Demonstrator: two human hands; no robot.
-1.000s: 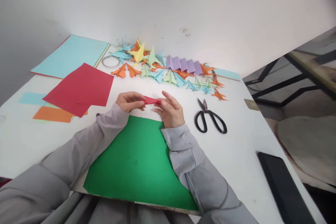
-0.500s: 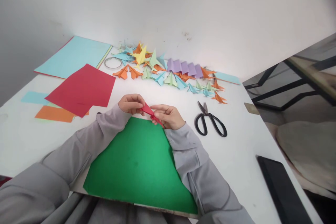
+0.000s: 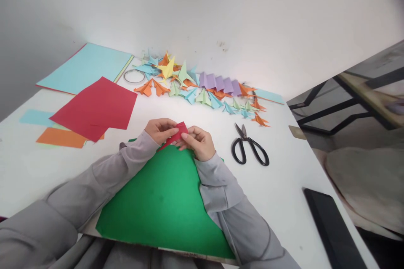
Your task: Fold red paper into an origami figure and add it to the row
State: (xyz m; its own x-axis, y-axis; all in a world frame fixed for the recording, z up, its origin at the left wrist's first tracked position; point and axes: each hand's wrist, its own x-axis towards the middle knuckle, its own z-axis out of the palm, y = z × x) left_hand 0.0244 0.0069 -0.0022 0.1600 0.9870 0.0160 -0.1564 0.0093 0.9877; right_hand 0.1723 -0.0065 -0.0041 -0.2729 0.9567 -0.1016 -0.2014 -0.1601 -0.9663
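Observation:
A small folded red paper [image 3: 181,128] is held between my two hands, above the far edge of a green board [image 3: 158,197]. My left hand [image 3: 160,129] pinches its left side with thumb and fingers. From the right, my right hand [image 3: 200,142] grips the paper with its thumb on top. A thin red point of the paper sticks out below my left hand. The fingers under the paper are partly hidden.
Black-handled scissors [image 3: 249,145] lie open on the white table [image 3: 271,201], with a black phone-like object [image 3: 334,227] nearer right. Large red sheet [image 3: 97,109] and blue sheets [image 3: 88,67] lie left. Folded paper shapes [image 3: 167,67] line the wall, beside a ring [image 3: 134,76].
The red folded paper has been turned: its narrow point now extends to the lower left instead of the lower right. Both hands have shifted their grip on it, and the view has moved slightly.

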